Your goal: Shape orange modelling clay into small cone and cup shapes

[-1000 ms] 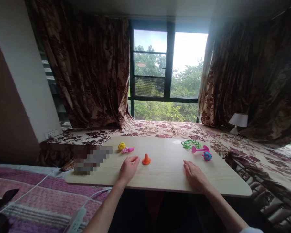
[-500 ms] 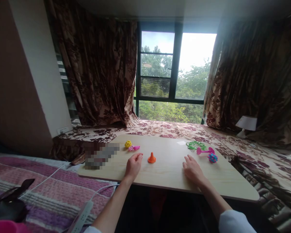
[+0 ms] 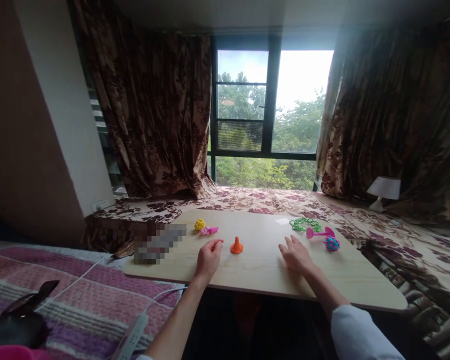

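Note:
A small orange cone (image 3: 236,245) stands upright on the light wooden table (image 3: 255,272), between my two hands. Just left of it is my left hand (image 3: 209,258), its fingers curled in and the thumb close to the fingertips; nothing shows in them. My right hand (image 3: 295,255) is on the cone's other side, low over the table or resting on it, palm down with fingers apart and holding nothing. Beyond the right hand lie a pink dumbbell-shaped toy (image 3: 320,233), a blue ball with pink knobs (image 3: 332,244) and a tangle of green cord or beads (image 3: 305,225).
Toward the table's left back are a yellow knobbly ball (image 3: 199,224) and a pink toy (image 3: 209,231). A blurred-out grey object (image 3: 159,245) lies at the left edge. A white paper piece (image 3: 282,221) lies near the back. A power strip (image 3: 132,334) rests on the striped bedding.
My right hand has shifted slightly left, nearer the cone, and its fingers have spread a little. My left hand stays curled beside the cone. The view has moved slightly.

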`<act>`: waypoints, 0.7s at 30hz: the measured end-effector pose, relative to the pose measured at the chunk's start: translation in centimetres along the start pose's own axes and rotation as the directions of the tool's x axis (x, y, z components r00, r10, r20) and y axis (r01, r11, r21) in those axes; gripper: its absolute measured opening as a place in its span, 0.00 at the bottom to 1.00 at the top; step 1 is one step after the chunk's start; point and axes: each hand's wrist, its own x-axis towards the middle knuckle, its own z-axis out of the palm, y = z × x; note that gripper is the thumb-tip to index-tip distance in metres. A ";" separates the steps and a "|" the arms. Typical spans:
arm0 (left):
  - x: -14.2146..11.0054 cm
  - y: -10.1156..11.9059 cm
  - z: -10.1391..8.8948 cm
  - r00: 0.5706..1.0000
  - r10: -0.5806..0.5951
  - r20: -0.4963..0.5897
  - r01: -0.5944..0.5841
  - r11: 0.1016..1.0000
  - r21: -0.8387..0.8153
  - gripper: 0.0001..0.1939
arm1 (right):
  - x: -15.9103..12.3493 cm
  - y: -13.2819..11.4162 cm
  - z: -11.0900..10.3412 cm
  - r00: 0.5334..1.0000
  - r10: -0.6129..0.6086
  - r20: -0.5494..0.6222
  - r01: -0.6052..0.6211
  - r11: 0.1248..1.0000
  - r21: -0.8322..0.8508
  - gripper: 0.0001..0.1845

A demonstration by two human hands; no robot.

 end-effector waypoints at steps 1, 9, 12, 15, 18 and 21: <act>0.0 0.0 0.0 1.000 -0.001 -0.002 0.001 1.000 -0.004 0.17 | -0.7 1.1 0.0 0.999 -0.031 0.008 0.031 1.000 -0.003 0.26; 0.0 -0.2 0.3 0.999 -0.035 -0.010 0.035 0.999 0.001 0.16 | -9.5 -0.8 -0.5 0.944 -0.327 -0.043 0.328 0.945 0.013 0.24; 0.0 0.0 0.3 1.000 -0.014 -0.009 0.014 1.000 0.019 0.16 | -6.2 -4.1 -0.3 0.960 -0.278 -0.006 0.278 0.960 0.009 0.23; 0.1 0.1 0.2 1.000 0.019 -0.017 -0.018 0.999 0.035 0.15 | -2.0 -4.5 -0.2 0.987 -0.154 -0.034 0.154 0.988 -0.016 0.22; 0.2 0.1 -0.2 0.997 0.047 -0.067 -0.044 0.998 0.044 0.15 | -1.4 -1.8 -0.3 0.996 -0.078 -0.032 0.078 0.997 -0.029 0.22; -0.3 0.5 -0.6 0.987 0.075 -0.145 -0.068 0.997 0.046 0.15 | -5.0 1.2 -0.3 0.996 -0.081 -0.025 0.080 0.996 -0.026 0.23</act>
